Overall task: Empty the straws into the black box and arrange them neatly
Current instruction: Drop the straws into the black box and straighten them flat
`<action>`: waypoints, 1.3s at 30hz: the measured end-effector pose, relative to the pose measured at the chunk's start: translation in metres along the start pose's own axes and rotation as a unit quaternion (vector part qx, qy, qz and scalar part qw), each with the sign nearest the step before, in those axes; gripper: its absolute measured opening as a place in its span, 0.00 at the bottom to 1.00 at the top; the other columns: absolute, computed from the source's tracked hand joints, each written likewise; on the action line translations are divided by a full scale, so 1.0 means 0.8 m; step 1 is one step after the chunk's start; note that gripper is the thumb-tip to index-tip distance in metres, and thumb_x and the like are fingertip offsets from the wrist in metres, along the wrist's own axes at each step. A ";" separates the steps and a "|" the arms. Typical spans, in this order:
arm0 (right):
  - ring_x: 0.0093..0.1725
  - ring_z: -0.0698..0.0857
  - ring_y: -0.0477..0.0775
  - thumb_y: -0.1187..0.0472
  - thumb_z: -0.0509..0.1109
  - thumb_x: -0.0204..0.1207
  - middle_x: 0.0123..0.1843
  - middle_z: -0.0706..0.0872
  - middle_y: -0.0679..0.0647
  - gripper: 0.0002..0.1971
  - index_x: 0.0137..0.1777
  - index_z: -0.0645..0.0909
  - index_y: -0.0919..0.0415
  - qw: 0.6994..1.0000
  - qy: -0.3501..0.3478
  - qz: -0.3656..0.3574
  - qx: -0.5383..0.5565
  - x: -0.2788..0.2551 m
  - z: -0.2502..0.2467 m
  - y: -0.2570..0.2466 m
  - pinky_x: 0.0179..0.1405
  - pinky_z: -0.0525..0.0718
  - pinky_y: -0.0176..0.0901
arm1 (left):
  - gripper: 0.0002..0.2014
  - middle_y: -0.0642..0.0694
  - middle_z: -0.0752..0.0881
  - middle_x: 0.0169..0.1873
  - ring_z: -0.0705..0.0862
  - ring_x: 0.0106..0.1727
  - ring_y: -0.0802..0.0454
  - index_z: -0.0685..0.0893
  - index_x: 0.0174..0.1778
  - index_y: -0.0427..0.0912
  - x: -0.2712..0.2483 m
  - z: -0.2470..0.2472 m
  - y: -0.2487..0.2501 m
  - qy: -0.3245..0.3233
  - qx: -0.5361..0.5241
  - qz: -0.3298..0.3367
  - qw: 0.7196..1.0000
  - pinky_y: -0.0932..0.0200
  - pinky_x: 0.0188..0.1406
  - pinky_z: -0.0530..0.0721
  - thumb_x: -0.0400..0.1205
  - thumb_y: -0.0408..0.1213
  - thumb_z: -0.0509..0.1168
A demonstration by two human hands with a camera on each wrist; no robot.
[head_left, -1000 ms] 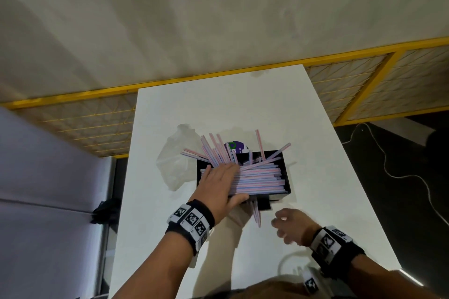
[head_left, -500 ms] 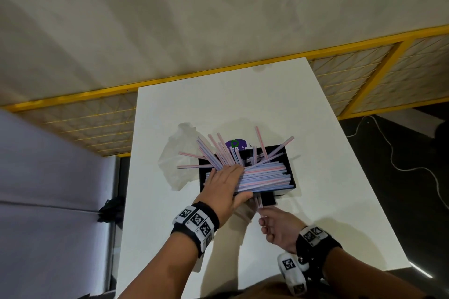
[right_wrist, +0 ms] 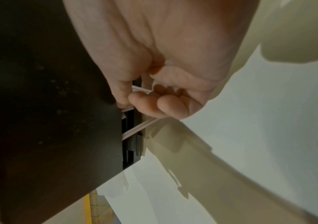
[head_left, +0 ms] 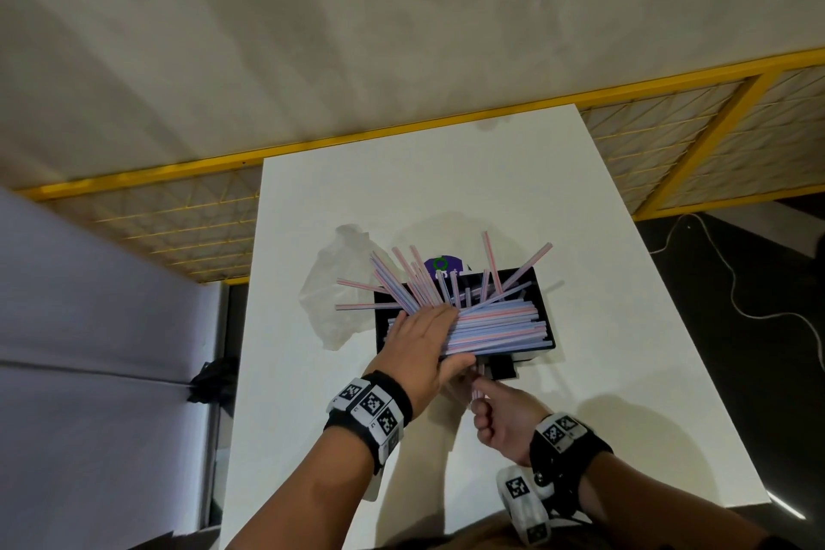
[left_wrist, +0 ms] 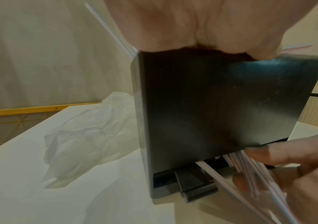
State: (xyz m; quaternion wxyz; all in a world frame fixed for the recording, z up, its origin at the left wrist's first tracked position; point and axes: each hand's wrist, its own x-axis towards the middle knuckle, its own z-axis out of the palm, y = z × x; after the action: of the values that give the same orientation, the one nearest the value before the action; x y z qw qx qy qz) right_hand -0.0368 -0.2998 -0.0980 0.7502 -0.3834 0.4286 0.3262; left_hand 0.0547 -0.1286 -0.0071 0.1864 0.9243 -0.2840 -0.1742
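The black box (head_left: 542,306) stands mid-table, filled with pink and blue striped straws (head_left: 500,326); most lie level, while several stick up and fan out at its back left. My left hand (head_left: 424,337) lies flat on the straws at the box's left end, its thumb along the front wall (left_wrist: 211,106). Below the front wall, my right hand (head_left: 484,400) pinches a few loose straws (left_wrist: 250,171) that poke out of the slot at the box's foot. In the right wrist view the fingers (right_wrist: 144,104) curl round those straws (right_wrist: 141,89).
An empty clear plastic bag (head_left: 337,295) lies crumpled left of the box, also seen as the bag (left_wrist: 89,133). A purple label (head_left: 442,266) shows behind the box. The white table (head_left: 446,192) ends at yellow railing behind; a cable lies on the floor right.
My right hand moved from the table at the right to the box's front foot and took hold of the protruding straws. The left hand stayed pressed on the straws.
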 end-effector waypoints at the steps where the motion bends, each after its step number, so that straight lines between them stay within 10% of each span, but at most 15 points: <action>1: 0.25 0.72 0.48 0.49 0.71 0.83 0.29 0.72 0.50 0.13 0.41 0.75 0.53 1.000 -0.002 0.001 -0.006 0.000 0.001 0.000 0.25 0.68 0.39 | 0.37 0.51 0.67 0.85 0.62 0.86 0.50 0.62 0.87 0.52 0.000 0.001 0.000 0.002 0.000 0.001 1.000 0.41 0.88 0.51 0.85 0.68 0.52; 11: 0.26 0.72 0.47 0.48 0.74 0.82 0.29 0.73 0.50 0.15 0.57 0.83 0.59 0.973 -0.039 0.052 -0.223 -0.040 -0.035 -0.014 0.25 0.67 0.36 | 0.37 0.51 0.66 0.85 0.62 0.86 0.50 0.62 0.87 0.52 0.002 0.003 -0.002 0.003 0.000 -0.001 1.000 0.43 0.89 0.50 0.84 0.69 0.52; 19: 0.20 0.70 0.50 0.54 0.74 0.69 0.25 0.69 0.52 0.06 0.39 0.83 0.56 0.894 -0.032 0.115 -0.432 -0.073 -0.095 -0.029 0.24 0.61 0.34 | 0.38 0.52 0.68 0.84 0.64 0.85 0.50 0.63 0.87 0.52 0.001 0.000 -0.001 0.008 -0.005 0.008 1.000 0.44 0.88 0.53 0.84 0.69 0.52; 24: 0.19 0.74 0.47 0.55 0.66 0.77 0.23 0.77 0.48 0.12 0.38 0.88 0.56 0.737 0.030 0.010 -0.675 -0.116 -0.116 -0.036 0.24 0.74 0.34 | 0.38 0.53 0.69 0.83 0.65 0.84 0.52 0.65 0.85 0.53 -0.001 -0.002 0.001 0.018 -0.014 0.008 1.000 0.46 0.88 0.53 0.83 0.71 0.50; 30: 0.53 0.86 0.49 0.46 0.63 0.85 0.55 0.89 0.48 0.13 0.53 0.87 0.50 0.586 0.086 -0.129 -0.795 -0.179 -0.119 -0.071 0.58 0.84 0.45 | 0.33 0.55 0.73 0.80 0.67 0.82 0.55 0.70 0.82 0.54 -0.011 -0.016 0.008 0.066 -0.051 0.010 0.996 0.50 0.88 0.47 0.85 0.69 0.52; 34: 0.51 0.84 0.42 0.43 0.63 0.87 0.51 0.87 0.43 0.11 0.51 0.85 0.44 0.553 0.051 -0.221 -0.801 -0.219 -0.103 -0.116 0.53 0.79 0.37 | 0.22 0.59 0.83 0.67 0.77 0.71 0.62 0.81 0.72 0.53 -0.027 -0.038 0.012 0.174 -0.143 0.010 0.974 0.47 0.80 0.69 0.89 0.59 0.54; 39: 0.40 0.81 0.43 0.43 0.63 0.88 0.39 0.83 0.43 0.11 0.44 0.79 0.42 0.572 0.012 -0.301 -0.763 -0.240 -0.043 -0.168 0.44 0.78 0.43 | 0.13 0.66 0.86 0.53 0.84 0.58 0.68 0.85 0.59 0.59 -0.057 -0.060 -0.011 0.315 -0.233 -0.101 0.914 0.66 0.53 0.82 0.88 0.52 0.56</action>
State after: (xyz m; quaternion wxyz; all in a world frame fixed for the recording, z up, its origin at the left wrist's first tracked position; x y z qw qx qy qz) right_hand -0.0208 -0.4263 0.1012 0.2297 -0.9246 -0.1099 0.2833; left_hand 0.0441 -0.0833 0.0404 0.4575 0.8854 -0.0671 0.0473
